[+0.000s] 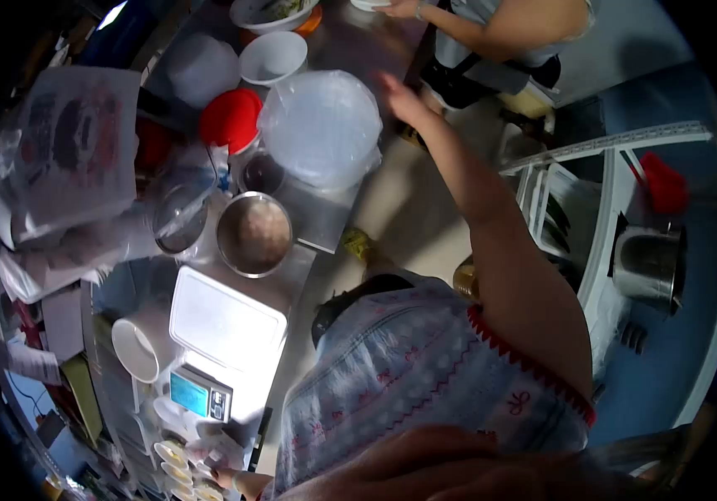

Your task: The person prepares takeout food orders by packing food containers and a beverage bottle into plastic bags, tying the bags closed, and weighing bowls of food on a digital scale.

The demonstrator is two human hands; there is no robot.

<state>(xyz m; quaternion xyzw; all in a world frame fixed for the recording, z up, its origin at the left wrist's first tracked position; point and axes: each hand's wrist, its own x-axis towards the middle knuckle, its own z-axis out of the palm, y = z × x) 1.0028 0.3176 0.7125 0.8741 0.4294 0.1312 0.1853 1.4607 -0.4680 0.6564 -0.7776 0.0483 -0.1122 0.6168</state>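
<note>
My right hand [405, 102] is stretched out, blurred, beside a round stack wrapped in clear plastic [321, 129]. Its fingers look extended, and nothing shows in them. At the lower left, my left hand [227, 478] is by a crumpled pinkish-white plastic bag [217, 451] and several small pale cups [173, 453]; its fingers are too small and partly hidden to read. Between the hands, a digital scale [200, 394] lies near a white rectangular lid [227, 320]. Farther up is a steel pot [254, 265] with blurred brownish contents.
A red lid or bowl [232, 119] and white bowls [273, 58] stand at the table's far end. A large printed plastic bag [75, 150] is at left, above a white bucket [135, 351]. Another person [492, 50] stands at top right. White shelving with a steel pot [647, 265] is at right.
</note>
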